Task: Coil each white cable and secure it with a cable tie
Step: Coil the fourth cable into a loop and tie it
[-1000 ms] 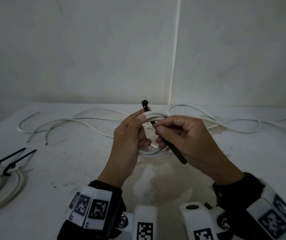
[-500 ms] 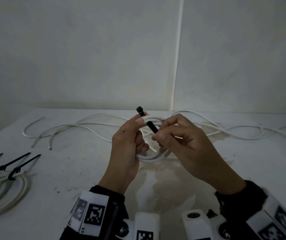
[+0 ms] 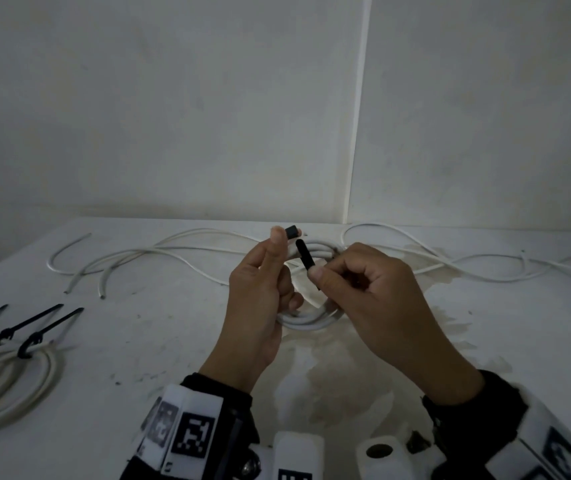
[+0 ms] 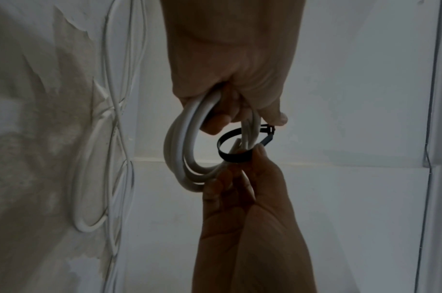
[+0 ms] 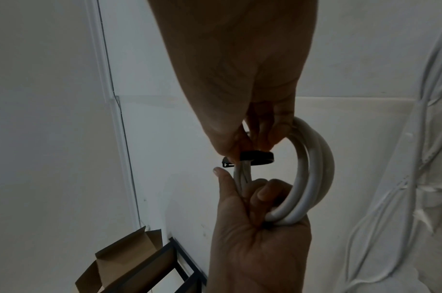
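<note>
Left hand (image 3: 260, 292) is gripping the coiled white cable (image 3: 311, 318) up off the table (image 3: 159, 341), fingers curled through the loops, thumb and forefinger steadying the cable tie head (image 3: 292, 232) at the top of the bundle. Right hand (image 3: 367, 292) is pinching the cable tie (image 4: 236, 145) by its tail, fingers curled tight on the strap. In the left wrist view the strap is already circling one side of the coil as a loose ring; the tip looks to be sitting at the head, though whether it is through the slot is too small to tell.

Step in hand, as judged: threading and cinching the tie.
- Keeping the head pinned flat against the coil so the slot is not twisting away
- Feeding the tail straight, toothed side inward, then pulling along the strap's own line rather than sideways
- Holding all the loops together in the left hand while the ring is closing, so no strand is slipping outside it
- Snug, not crushing the cable

Elsewhere: a tied coil (image 3: 10, 379) is lying at the left edge of the table with black ties on it; loose white cables (image 3: 145, 252) are trailing across the back of the table, not yet coiled
</note>
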Demonstrator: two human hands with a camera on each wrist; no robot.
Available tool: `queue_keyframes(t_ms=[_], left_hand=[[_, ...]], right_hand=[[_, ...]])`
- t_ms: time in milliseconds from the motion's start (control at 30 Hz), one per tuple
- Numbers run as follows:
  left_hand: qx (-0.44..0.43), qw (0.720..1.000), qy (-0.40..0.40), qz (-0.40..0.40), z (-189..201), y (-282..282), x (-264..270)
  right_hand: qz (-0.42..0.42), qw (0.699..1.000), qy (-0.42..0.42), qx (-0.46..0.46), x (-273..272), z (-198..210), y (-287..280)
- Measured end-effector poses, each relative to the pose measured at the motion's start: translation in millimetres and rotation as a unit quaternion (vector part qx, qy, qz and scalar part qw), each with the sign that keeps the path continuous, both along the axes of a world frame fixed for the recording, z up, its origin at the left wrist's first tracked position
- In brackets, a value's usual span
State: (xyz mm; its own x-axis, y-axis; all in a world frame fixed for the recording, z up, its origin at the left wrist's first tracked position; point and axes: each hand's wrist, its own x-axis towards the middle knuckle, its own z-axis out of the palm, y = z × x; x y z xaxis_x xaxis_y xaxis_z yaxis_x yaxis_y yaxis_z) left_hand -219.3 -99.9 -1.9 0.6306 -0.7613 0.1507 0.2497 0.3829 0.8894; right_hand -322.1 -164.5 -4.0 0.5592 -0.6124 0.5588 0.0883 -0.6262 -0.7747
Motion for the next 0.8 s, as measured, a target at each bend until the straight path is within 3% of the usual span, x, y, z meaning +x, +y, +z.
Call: queue_keyframes(t_ms=[800], left_hand=[[0.026,0.999,-0.038,0.017,-3.8,-3.2,-9.6]], right_hand=[[-0.045,0.998,-0.028,0.024,-1.2,2.2,3.1]])
